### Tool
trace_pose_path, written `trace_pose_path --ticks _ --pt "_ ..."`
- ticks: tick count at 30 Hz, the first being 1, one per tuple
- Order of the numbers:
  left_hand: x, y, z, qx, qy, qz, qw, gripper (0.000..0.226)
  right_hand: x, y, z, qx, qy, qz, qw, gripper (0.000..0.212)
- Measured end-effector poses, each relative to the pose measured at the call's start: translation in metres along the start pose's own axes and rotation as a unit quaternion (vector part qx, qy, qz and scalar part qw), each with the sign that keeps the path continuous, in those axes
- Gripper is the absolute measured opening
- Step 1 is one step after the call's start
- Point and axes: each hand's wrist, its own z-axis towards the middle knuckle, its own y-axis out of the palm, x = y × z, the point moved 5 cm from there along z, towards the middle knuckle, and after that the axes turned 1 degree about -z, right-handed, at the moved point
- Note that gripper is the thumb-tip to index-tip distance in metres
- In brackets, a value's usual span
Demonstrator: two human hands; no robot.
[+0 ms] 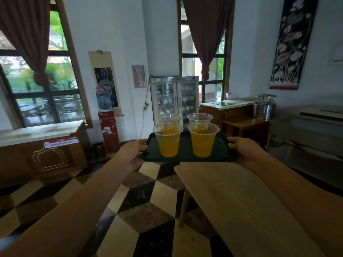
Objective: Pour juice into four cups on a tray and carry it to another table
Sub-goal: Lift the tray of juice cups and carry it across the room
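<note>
I hold a dark green tray (222,153) in the air at chest height, level. My left hand (132,150) grips its left edge and my right hand (243,150) grips its right edge. Several clear plastic cups stand on it in two rows. The front left cup (168,140) and the front right cup (203,140) hold orange juice to about two thirds. The back left cup (170,118) and back right cup (200,118) are mostly hidden behind them. The tray hangs over the far end of a light wooden table (241,201).
A checkered tile floor (144,204) spreads on the left. A wooden counter (42,153) stands at left, a red water dispenser (109,130) and a glass-door cabinet (174,99) at the back wall. Wooden furniture (241,119) and metal pots (264,108) are at right.
</note>
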Motion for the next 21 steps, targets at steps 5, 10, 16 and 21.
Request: trace_pose_path --ticks 5,10,16,21 --pt "0.002 0.03 0.091 -0.012 -0.011 -0.004 1.0 0.044 -0.013 -0.007 0.081 0.024 -0.005 -0.024 0.999 0.042" --pt "0.002 0.067 0.158 -0.035 -0.003 -0.001 0.999 0.035 -0.018 -0.014 0.135 0.054 0.006 -0.031 0.998 0.04" --pt "0.002 0.114 0.235 -0.081 -0.033 -0.005 0.996 0.034 -0.02 -0.031 0.186 0.102 0.007 -0.025 0.994 0.038" --pt "0.003 0.153 0.305 -0.124 -0.039 0.001 0.991 0.032 -0.026 -0.047 0.218 0.162 0.01 -0.015 0.987 0.039"
